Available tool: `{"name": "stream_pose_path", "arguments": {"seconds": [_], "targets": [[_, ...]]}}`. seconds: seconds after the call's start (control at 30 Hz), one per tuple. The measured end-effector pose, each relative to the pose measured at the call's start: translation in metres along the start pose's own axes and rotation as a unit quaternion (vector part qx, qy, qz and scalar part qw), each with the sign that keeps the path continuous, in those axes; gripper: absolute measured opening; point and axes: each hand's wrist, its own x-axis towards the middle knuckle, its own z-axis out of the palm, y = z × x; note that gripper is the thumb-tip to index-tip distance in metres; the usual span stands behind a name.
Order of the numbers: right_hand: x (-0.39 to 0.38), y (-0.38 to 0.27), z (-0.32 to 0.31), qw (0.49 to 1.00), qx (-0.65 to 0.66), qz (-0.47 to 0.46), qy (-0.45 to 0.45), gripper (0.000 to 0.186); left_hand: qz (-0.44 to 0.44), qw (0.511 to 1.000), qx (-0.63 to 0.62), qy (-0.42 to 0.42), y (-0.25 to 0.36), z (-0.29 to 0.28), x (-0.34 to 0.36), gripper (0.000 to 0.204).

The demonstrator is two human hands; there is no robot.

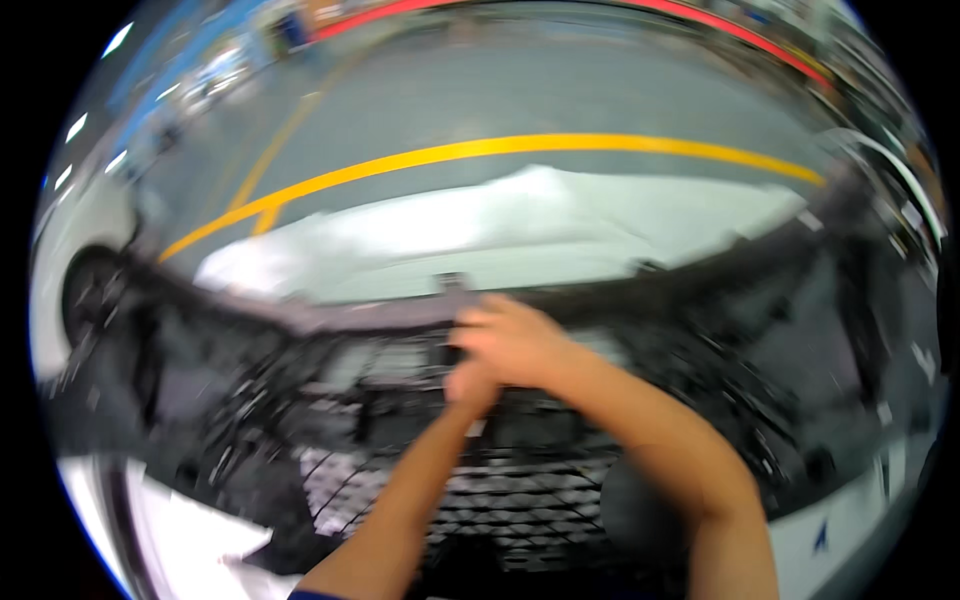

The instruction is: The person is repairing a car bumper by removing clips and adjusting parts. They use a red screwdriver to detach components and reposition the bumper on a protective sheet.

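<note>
A large black plastic vehicle bumper (200,390), with a mesh grille (340,485) in its middle, lies across my view beneath my arms. My right hand (515,340) is at the middle of its upper rail (600,305), just below a small tab, with fingers curled; what they hold is blurred. My left hand (470,385) is just below and partly behind the right one, close against it, its fingers mostly hidden. The picture is smeared by motion.
A white padded sheet or cover (430,230) lies beyond the bumper's upper rail. Grey floor with yellow lines (480,145) stretches behind it. A red strip (700,18) runs along the far side, with blurred racks or equipment at both edges.
</note>
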Motion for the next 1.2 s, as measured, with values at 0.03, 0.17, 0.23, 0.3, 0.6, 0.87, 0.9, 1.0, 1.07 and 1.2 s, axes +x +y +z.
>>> {"name": "stream_pose_path", "arguments": {"seconds": [0.03,0.17,0.23,0.3,0.6,0.87,0.9,1.0,1.07,1.2], "targets": [[-0.009,0.003,-0.008,1.000,0.022,0.002,0.013,0.024,-0.054,0.996,-0.046,-0.049,0.024,-0.018,0.000,0.028],[-0.027,-0.015,-0.032,0.994,0.069,0.038,0.075,0.024,-0.143,0.966,-0.185,-0.108,0.069,-0.082,-0.006,0.027],[-0.033,-0.023,-0.025,0.989,0.056,0.045,0.130,0.021,-0.061,0.984,-0.154,-0.064,0.063,-0.083,-0.025,0.026],[-0.040,-0.012,-0.023,0.976,0.104,0.052,0.184,0.016,0.008,0.993,-0.114,-0.017,0.061,-0.080,-0.031,0.025],[-0.041,0.075,0.035,0.692,0.416,0.444,0.390,0.018,-0.004,0.961,-0.264,-0.081,0.008,-0.188,-0.104,0.027],[-0.039,-0.086,0.063,0.507,0.669,0.527,0.129,0.020,-0.308,0.534,-0.533,-0.580,-0.002,-0.236,-0.345,0.042],[-0.051,-0.083,0.072,0.538,0.689,0.475,0.096,0.019,-0.164,0.603,-0.467,-0.626,-0.004,-0.245,-0.329,0.042],[-0.065,-0.076,0.065,0.577,0.624,0.524,0.056,0.019,-0.009,0.654,-0.540,-0.530,0.015,-0.260,-0.281,0.041],[-0.080,-0.069,0.067,0.569,0.619,0.527,0.126,0.028,-0.015,0.615,-0.618,-0.489,0.030,-0.298,-0.266,0.035],[-0.133,-0.016,0.094,0.631,0.537,0.552,0.094,0.033,-0.072,0.592,-0.776,-0.204,-0.017,-0.365,-0.289,0.020]]}}
